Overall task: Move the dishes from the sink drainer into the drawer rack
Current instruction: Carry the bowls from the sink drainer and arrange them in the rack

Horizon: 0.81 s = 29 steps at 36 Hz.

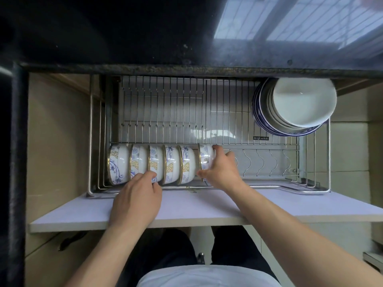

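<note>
Sixth blue-and-gold-patterned white porcelain bowl, on edge in the chrome wire drawer rack, is gripped by right hand; left hand fingertips press neighbouring bowls. Early release risks tipping and chipping.

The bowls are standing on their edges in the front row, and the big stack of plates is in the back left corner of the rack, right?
Not quite. The head view shows the stack of plates in the back right corner of the drawer rack, not the left. The bowls do stand on edge along the front row.
</note>
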Available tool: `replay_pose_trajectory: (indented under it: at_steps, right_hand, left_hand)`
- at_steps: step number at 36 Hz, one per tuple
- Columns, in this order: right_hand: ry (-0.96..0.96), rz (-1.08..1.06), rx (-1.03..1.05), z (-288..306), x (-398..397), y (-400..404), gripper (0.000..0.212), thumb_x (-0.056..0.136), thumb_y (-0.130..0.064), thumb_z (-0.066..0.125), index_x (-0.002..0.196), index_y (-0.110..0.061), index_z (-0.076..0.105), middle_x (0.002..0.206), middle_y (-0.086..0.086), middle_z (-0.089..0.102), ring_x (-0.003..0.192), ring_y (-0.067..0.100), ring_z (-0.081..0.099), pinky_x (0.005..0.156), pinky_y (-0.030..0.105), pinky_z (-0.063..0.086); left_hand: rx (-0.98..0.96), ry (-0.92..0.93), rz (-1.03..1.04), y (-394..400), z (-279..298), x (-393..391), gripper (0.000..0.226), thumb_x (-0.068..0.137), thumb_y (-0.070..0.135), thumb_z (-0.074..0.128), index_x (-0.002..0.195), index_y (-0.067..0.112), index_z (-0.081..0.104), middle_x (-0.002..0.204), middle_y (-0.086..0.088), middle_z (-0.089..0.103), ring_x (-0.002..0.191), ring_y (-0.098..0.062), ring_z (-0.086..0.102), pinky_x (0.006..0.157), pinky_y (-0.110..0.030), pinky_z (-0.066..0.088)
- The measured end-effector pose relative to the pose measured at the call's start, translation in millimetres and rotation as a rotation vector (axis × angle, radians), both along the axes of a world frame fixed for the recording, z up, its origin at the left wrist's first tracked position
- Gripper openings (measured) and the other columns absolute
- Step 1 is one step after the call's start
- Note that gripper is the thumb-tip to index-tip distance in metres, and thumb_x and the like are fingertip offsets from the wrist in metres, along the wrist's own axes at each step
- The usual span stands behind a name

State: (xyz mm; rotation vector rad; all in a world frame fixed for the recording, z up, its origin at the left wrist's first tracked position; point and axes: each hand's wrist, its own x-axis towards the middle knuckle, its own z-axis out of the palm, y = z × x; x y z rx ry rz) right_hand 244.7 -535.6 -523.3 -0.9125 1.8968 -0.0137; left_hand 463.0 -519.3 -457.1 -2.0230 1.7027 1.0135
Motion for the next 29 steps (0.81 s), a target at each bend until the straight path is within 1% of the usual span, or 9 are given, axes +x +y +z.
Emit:
replay_pose_trajectory:
  at_steps: [3, 7, 10, 15, 20, 23, 25, 27, 29]
  right_hand:
    - [-0.033, -0.014, 0.028, -6, 4, 0, 0.083, 0.070, -0.028, 0.086, 0.139, -0.027, 0.040, 0.116, 0.004, 0.032, 0.106, 0.035, 0.058, 0.095, 0.045, 0.055]
    - [-0.072, -0.017, 0.060, -15, 9, 2, 0.081, 0.074, -0.025, 0.084, 0.142, -0.020, 0.039, 0.124, 0.008, 0.034, 0.108, 0.031, 0.056, 0.101, 0.035, 0.049]
    - [-0.095, -0.068, 0.098, -22, 10, 0, 0.081, 0.076, -0.018, 0.083, 0.143, -0.021, 0.039, 0.128, 0.010, 0.036, 0.099, 0.026, 0.053, 0.101, 0.035, 0.050]
    - [-0.133, -0.122, 0.130, -31, 5, 1, 0.086, 0.072, -0.011, 0.083, 0.147, -0.028, 0.042, 0.130, 0.011, 0.036, 0.098, 0.034, 0.065, 0.082, 0.049, 0.062]
    - [-0.168, -0.104, 0.128, -28, -1, 1, 0.088, 0.072, -0.012, 0.086, 0.147, -0.029, 0.042, 0.131, 0.011, 0.039, 0.100, 0.031, 0.063, 0.064, 0.041, 0.064]
    - [-0.231, -0.097, 0.122, -19, -5, 3, 0.108, 0.071, -0.018, 0.090, 0.158, -0.030, 0.026, 0.142, 0.013, 0.040, 0.102, 0.028, 0.064, 0.062, 0.036, 0.062]
    - [-0.265, -0.081, 0.126, -7, -12, 8, 0.117, 0.076, -0.022, 0.088, 0.162, -0.029, 0.009, 0.152, 0.015, 0.037, 0.108, 0.025, 0.059, 0.074, 0.026, 0.056]
    - [-0.296, -0.120, 0.135, 0, -22, 13, 0.119, 0.076, -0.021, 0.087, 0.163, -0.030, 0.006, 0.156, 0.018, 0.035, 0.124, 0.030, 0.055, 0.100, 0.038, 0.050]
    - [-0.330, -0.155, 0.126, 7, -30, 20, 0.109, 0.079, -0.008, 0.081, 0.163, -0.028, 0.014, 0.150, 0.017, 0.040, 0.119, 0.030, 0.057, 0.103, 0.040, 0.048]
  left_hand:
    - [0.000, 0.005, 0.004, 0, 0, -1, 0.037, 0.103, 0.032, 0.042, 0.138, 0.029, 0.055, 0.136, 0.002, 0.061, 0.116, -0.026, 0.060, 0.087, -0.038, 0.052]
    - [-0.006, 0.013, 0.010, 0, 0, 0, 0.036, 0.104, 0.032, 0.041, 0.137, 0.029, 0.056, 0.137, 0.003, 0.060, 0.117, -0.025, 0.060, 0.089, -0.039, 0.052]
    - [-0.012, 0.023, 0.014, 0, -2, 1, 0.035, 0.103, 0.033, 0.041, 0.134, 0.029, 0.057, 0.135, 0.004, 0.062, 0.115, -0.025, 0.060, 0.089, -0.040, 0.053]
    - [-0.009, 0.027, 0.012, 0, -2, 1, 0.035, 0.103, 0.032, 0.042, 0.135, 0.028, 0.056, 0.131, 0.003, 0.062, 0.113, -0.025, 0.060, 0.088, -0.039, 0.053]
    - [0.005, 0.041, -0.002, -1, -2, 0, 0.035, 0.104, 0.031, 0.042, 0.136, 0.027, 0.057, 0.131, 0.003, 0.062, 0.110, -0.024, 0.060, 0.083, -0.035, 0.049]
    - [0.024, 0.050, -0.020, -3, 7, 0, 0.036, 0.104, 0.030, 0.042, 0.137, 0.028, 0.056, 0.133, 0.004, 0.062, 0.111, -0.022, 0.059, 0.084, -0.035, 0.050]
    - [0.022, 0.062, -0.048, -4, 19, 1, 0.036, 0.104, 0.030, 0.042, 0.137, 0.028, 0.057, 0.134, 0.005, 0.062, 0.111, -0.021, 0.059, 0.084, -0.034, 0.049]
    - [0.020, 0.067, -0.073, -4, 29, 2, 0.036, 0.104, 0.030, 0.042, 0.136, 0.029, 0.058, 0.134, 0.005, 0.061, 0.113, -0.020, 0.058, 0.084, -0.034, 0.047]
    - [0.020, 0.067, -0.104, -2, 37, 5, 0.036, 0.104, 0.029, 0.042, 0.135, 0.029, 0.059, 0.133, 0.004, 0.062, 0.113, -0.020, 0.058, 0.085, -0.034, 0.047]
